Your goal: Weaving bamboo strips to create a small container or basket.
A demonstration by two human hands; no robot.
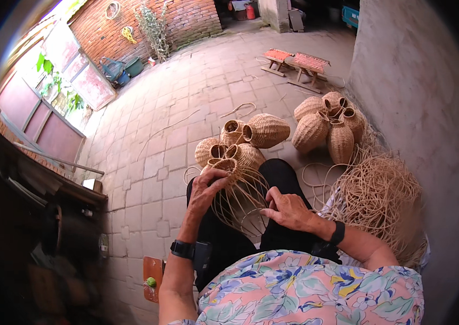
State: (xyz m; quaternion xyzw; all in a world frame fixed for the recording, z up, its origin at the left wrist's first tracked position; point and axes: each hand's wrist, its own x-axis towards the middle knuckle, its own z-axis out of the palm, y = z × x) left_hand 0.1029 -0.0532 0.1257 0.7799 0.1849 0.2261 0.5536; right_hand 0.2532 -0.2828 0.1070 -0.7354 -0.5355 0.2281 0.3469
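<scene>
A cluster of round woven wicker baskets (pixel 264 131) with narrow open necks rests by my knees. The nearest one is an unfinished wicker basket (pixel 223 166), from which several long loose strands (pixel 240 200) fan down over my lap. My left hand (pixel 205 189) is closed on this basket's edge, fingers curled at its rim. Lower and to the right, my right hand (pixel 289 210) pinches one of the loose strands between thumb and fingers; that strand bends in a curve between my legs. My fingertips partly hide the weave at the rim.
A second cluster of woven baskets (pixel 341 142) stands at the right, beside a big tangled heap of strands (pixel 378 189) along the grey wall (pixel 419 92). Two low folding stools (pixel 308 64) stand farther off on the paved floor (pixel 167 114). A small wooden stool (pixel 153 271) is at lower left.
</scene>
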